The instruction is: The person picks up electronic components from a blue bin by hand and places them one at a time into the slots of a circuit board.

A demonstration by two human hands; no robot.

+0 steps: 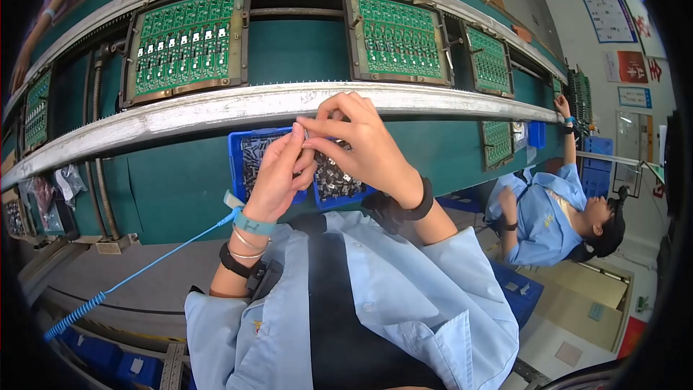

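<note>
Nearest: two light-blue sleeves (216, 321), one per arm. Left wrist: one blue-green strap (254, 226) joined to one blue cord (155, 262), coiled lower down; also bangles (247, 245) and a black band (232, 263). Right wrist: a second black band (421, 201).

Hands, 2. Left hand (278, 173): thumb and index finger pinching, other fingers curled in. Right hand (368, 144): thumb and index finger pinching from the opposite side. Between them, 1 small grey part (305, 133), mostly covered; type too small to tell. It lies at the fingertips of both hands, right of the left thumb and left of the right index finger, held up off the bench (173, 180).

Below the hands: 2 blue trays side by side, partly hidden. Left tray (236, 166) holds many small dark pieces; right tray (317, 204), many black-and-silver ones; neither lot countable.

Beyond: 1 pale metal rail (216, 105) on the near side of the line. Past it, 4 framed green circuit panels (184, 43) clearly seen. On the near side, farther right, 1 more green panel (498, 143) beside 1 small blue bin (536, 134).

Far right: 1 co-worker (552, 209) in light blue, one hand raised to the line
</note>
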